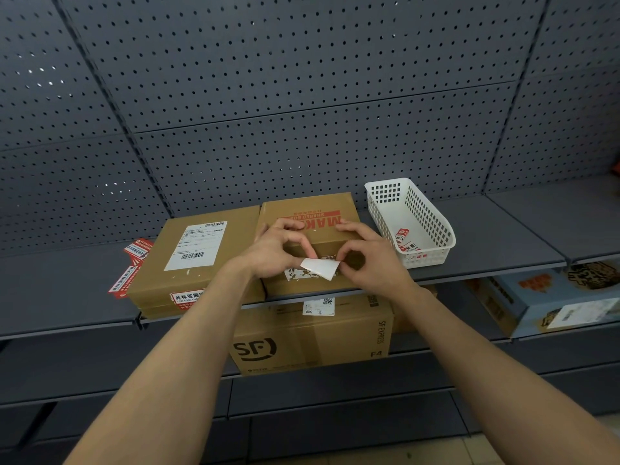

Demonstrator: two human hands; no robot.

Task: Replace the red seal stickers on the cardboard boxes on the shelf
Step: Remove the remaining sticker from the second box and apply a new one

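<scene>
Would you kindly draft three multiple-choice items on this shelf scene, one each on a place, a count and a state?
1. Where is the white basket?
A. Right of the boxes
B. Left of the boxes
C. On the floor

2. How many cardboard boxes sit on the shelf the hands work at?
A. One
B. Two
C. Four

3. What state is the old seal on the right box in?
A. Intact
B. Partly peeled
C. Taped over

Answers: 1 A, it stands past the right box. 2 B, the left box and right box. 3 B, left hand and right hand pinch its lifted white underside.
</scene>
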